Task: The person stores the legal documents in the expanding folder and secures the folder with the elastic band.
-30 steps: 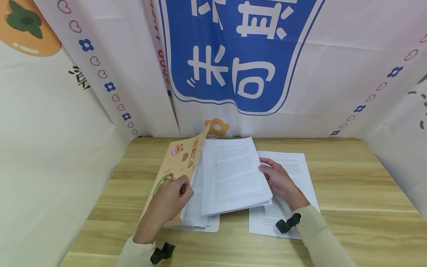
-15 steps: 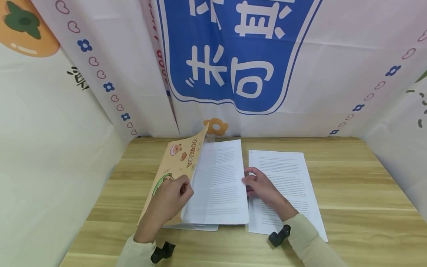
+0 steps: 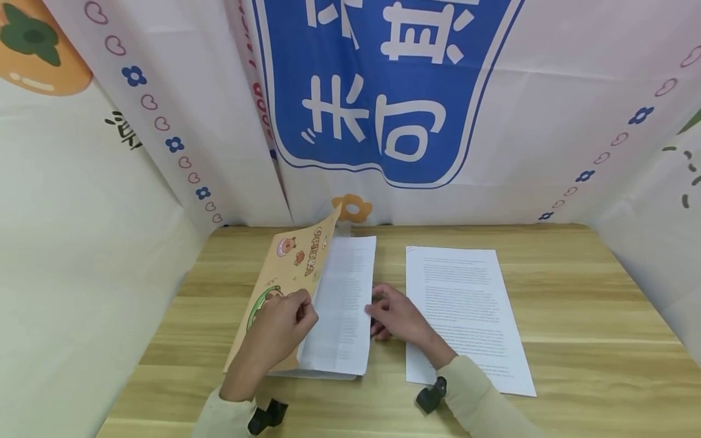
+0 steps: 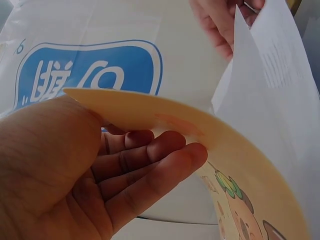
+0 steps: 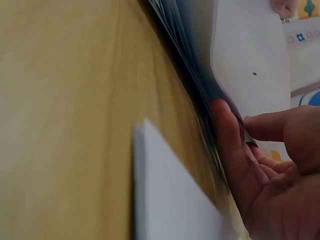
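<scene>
My left hand (image 3: pixel 276 328) grips the raised tan cover of a folder (image 3: pixel 292 258) printed with capybara cartoons. Its fingers (image 4: pixel 175 150) curl under the cover's edge in the left wrist view. Inside the folder lie printed papers (image 3: pixel 358 292), their left part behind a translucent sleeve (image 3: pixel 328 304). Their right edge is pinched between the thumb and fingers of my right hand (image 3: pixel 398 315). The right wrist view shows this pinch up close, with the white papers (image 5: pixel 250 55) standing above the thumb and fingertips. The folder's spine side is partly hidden by my left hand.
Right of the folder, printed sheets (image 3: pixel 465 304) lie flat on the wooden table (image 3: pixel 575 316). Behind the table hangs a white cloth (image 3: pixel 509 158) with a blue sign print. Cloth walls also stand at left and right.
The right hand has moved left with the papers, sliding them further into the sleeve in the folder. The flat sheets are now more exposed. The left hand stays on the cover.
</scene>
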`<action>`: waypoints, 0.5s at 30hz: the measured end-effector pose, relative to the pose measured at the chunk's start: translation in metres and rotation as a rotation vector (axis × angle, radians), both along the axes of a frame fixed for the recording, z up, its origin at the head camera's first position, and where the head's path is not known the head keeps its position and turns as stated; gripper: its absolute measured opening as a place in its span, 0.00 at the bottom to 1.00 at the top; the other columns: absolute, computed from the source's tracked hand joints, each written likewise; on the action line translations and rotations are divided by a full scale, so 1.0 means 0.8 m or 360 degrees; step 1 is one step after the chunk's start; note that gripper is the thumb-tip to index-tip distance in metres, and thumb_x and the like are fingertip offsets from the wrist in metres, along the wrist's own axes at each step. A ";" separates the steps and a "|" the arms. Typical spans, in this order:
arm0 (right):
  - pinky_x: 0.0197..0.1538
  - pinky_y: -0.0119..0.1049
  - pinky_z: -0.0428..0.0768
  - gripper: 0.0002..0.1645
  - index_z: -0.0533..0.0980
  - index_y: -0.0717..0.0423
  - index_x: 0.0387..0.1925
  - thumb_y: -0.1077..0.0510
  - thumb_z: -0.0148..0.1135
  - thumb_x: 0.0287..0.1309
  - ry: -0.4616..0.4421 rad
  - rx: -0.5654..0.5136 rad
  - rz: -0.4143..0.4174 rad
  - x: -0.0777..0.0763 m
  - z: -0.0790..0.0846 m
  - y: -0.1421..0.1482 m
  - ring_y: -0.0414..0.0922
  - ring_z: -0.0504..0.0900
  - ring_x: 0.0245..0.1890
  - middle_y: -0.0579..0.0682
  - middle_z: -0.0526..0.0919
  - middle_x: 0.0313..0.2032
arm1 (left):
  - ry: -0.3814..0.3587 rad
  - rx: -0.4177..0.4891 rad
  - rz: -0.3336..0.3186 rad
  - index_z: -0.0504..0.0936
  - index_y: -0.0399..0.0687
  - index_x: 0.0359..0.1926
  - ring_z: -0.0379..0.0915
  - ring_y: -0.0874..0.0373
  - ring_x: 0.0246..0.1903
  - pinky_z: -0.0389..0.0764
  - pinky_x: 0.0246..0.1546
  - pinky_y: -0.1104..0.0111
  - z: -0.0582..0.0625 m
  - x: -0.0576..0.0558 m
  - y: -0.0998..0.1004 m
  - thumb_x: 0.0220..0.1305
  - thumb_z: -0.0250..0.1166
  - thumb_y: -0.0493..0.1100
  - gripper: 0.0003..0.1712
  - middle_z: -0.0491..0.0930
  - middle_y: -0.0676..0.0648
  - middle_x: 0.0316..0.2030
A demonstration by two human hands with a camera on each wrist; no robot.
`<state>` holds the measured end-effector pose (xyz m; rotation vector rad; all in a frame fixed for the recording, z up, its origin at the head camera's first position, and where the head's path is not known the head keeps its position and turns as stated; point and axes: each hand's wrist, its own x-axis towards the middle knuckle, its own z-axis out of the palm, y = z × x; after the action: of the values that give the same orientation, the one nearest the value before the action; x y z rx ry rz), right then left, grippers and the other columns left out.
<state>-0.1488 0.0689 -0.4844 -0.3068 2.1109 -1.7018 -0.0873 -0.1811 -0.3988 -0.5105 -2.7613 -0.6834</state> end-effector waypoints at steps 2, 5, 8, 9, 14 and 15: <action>0.28 0.42 0.85 0.23 0.67 0.61 0.63 0.59 0.59 0.73 0.0045 0.0042 0.0023 -0.001 0.001 -0.007 0.49 0.87 0.26 0.52 0.86 0.33 | -0.0006 -0.0006 0.0012 0.72 0.49 0.24 0.58 0.67 0.14 0.63 0.17 0.72 -0.001 0.000 0.000 0.60 0.62 0.30 0.12 0.63 0.59 0.15; 0.27 0.42 0.85 0.23 0.68 0.63 0.62 0.59 0.60 0.72 0.0065 0.0062 0.0026 -0.004 0.003 -0.014 0.49 0.87 0.25 0.51 0.87 0.32 | -0.0015 -0.0014 0.0028 0.73 0.48 0.24 0.59 0.66 0.15 0.63 0.17 0.72 -0.001 0.000 0.001 0.59 0.62 0.31 0.11 0.63 0.59 0.15; 0.26 0.42 0.85 0.22 0.68 0.64 0.60 0.61 0.61 0.71 0.0033 0.0051 0.0018 -0.007 0.002 -0.020 0.49 0.87 0.24 0.52 0.87 0.32 | -0.0024 -0.0020 0.0037 0.74 0.48 0.25 0.59 0.66 0.15 0.63 0.17 0.72 -0.002 0.000 0.002 0.60 0.62 0.31 0.11 0.63 0.59 0.15; 0.26 0.41 0.85 0.21 0.68 0.64 0.60 0.61 0.61 0.70 0.0015 0.0041 0.0013 -0.008 0.002 -0.022 0.49 0.86 0.24 0.52 0.87 0.32 | -0.0027 -0.0021 0.0039 0.74 0.48 0.25 0.59 0.66 0.15 0.63 0.17 0.72 -0.002 0.000 0.002 0.60 0.62 0.31 0.11 0.63 0.59 0.15; 0.26 0.40 0.85 0.21 0.68 0.65 0.57 0.62 0.63 0.68 -0.0070 -0.0022 0.0013 -0.011 -0.001 -0.031 0.49 0.86 0.22 0.55 0.87 0.29 | -0.0029 -0.0030 0.0047 0.74 0.49 0.25 0.60 0.66 0.15 0.63 0.17 0.71 -0.001 0.000 0.001 0.60 0.63 0.32 0.11 0.64 0.59 0.15; 0.27 0.39 0.85 0.21 0.68 0.65 0.57 0.63 0.63 0.68 -0.0089 -0.0035 0.0014 -0.011 -0.002 -0.033 0.48 0.86 0.22 0.55 0.87 0.29 | -0.0036 -0.0032 0.0050 0.74 0.49 0.25 0.60 0.66 0.15 0.64 0.17 0.71 -0.001 0.000 0.001 0.60 0.63 0.32 0.10 0.64 0.59 0.15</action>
<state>-0.1577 0.0429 -0.4858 -0.2716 2.0493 -1.7095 -0.0872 -0.1800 -0.3996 -0.4654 -2.7939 -0.6591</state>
